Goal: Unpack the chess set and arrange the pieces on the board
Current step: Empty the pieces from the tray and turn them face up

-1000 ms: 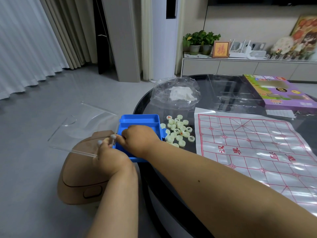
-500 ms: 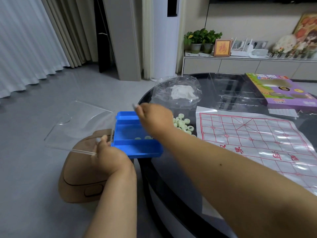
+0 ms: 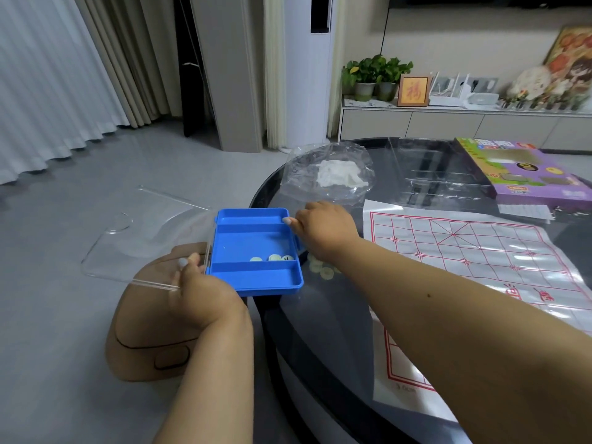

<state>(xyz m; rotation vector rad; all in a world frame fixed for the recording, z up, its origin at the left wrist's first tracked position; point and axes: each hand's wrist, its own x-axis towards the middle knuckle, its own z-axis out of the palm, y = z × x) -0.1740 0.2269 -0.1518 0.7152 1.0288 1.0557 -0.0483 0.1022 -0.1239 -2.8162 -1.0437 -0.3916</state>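
Note:
A blue tray (image 3: 256, 277) sits at the round table's left edge. Its clear lid (image 3: 144, 232) hangs open to the left over the floor. Three pale round pieces (image 3: 272, 258) lie in its middle compartment. My left hand (image 3: 198, 290) pinches the lid's near edge by the hinge. My right hand (image 3: 323, 229) grips the tray's far right rim, a fingertip on the corner. More pale pieces (image 3: 320, 267) lie on the table beside the tray, partly hidden under my right wrist. The red-lined board sheet (image 3: 480, 257) lies flat to the right.
A crumpled clear bag (image 3: 330, 174) with white paper sits behind the tray. A clear plastic insert (image 3: 432, 168) and a purple game box (image 3: 525, 171) lie at the table's far side. A brown stool (image 3: 150, 331) stands on the floor below my left hand.
My right hand left the tray's near left corner, passed over it and now holds its far right rim. Three pieces show inside the tray. My left hand kept its hold on the lid.

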